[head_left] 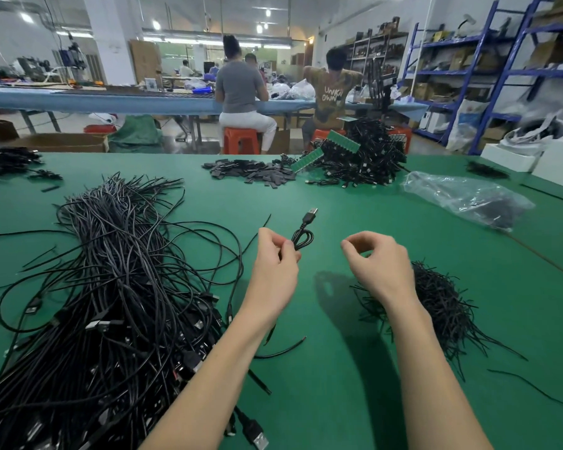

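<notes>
My left hand [275, 258] pinches a small coiled black USB cable [303, 237] above the green table [338, 368]; its metal plug [311, 213] sticks up and away from me. My right hand [379, 263] hovers just to the right, fingers curled with thumb and forefinger nearly touching, and nothing shows between them. A big tangled heap of loose black USB cables [111, 303] lies to the left of my left arm. A pile of short black twist ties [442, 306] lies under and to the right of my right wrist.
At the table's far side lie a heap of bundled cables [364, 157], flat black pieces [251, 173] and green circuit strips [342, 141]. A clear plastic bag [468, 199] lies right. White foam boxes [533, 157] stand far right. Two people sit on orange stools beyond.
</notes>
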`<move>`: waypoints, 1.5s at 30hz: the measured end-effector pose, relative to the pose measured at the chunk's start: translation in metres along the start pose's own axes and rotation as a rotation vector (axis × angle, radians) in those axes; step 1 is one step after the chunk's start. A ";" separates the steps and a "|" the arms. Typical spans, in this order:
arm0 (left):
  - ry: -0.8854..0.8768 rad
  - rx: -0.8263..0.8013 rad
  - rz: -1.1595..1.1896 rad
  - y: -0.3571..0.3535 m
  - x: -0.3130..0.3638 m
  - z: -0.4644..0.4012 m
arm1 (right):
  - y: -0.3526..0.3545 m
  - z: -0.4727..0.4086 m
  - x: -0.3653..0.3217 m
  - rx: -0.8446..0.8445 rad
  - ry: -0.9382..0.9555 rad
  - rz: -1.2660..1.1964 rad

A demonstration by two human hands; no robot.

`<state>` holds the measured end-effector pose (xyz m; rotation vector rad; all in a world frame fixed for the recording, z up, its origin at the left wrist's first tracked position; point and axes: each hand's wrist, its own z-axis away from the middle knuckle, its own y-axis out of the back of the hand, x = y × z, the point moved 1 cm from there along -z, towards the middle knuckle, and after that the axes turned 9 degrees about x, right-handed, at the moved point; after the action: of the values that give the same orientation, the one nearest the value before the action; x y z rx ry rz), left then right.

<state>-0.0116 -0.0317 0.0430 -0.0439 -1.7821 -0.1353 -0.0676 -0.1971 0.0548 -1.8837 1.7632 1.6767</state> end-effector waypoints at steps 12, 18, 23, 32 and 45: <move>0.032 0.013 0.049 0.007 0.005 -0.003 | 0.031 -0.008 0.024 0.081 -0.053 0.363; 0.037 0.011 0.057 0.008 0.005 -0.003 | 0.009 0.001 0.039 -0.046 -0.318 0.613; 0.039 0.010 0.074 0.008 0.006 -0.005 | -0.002 -0.001 0.038 -0.078 -0.242 0.656; 0.074 0.068 0.092 0.014 0.000 -0.009 | -0.021 -0.006 0.008 -0.185 0.010 0.450; 0.170 0.158 0.147 0.027 -0.012 -0.011 | 0.020 -0.010 -0.006 -0.272 0.034 0.203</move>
<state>0.0049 -0.0058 0.0353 -0.0487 -1.6084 0.1052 -0.0747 -0.2066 0.0742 -1.8971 1.8789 2.0616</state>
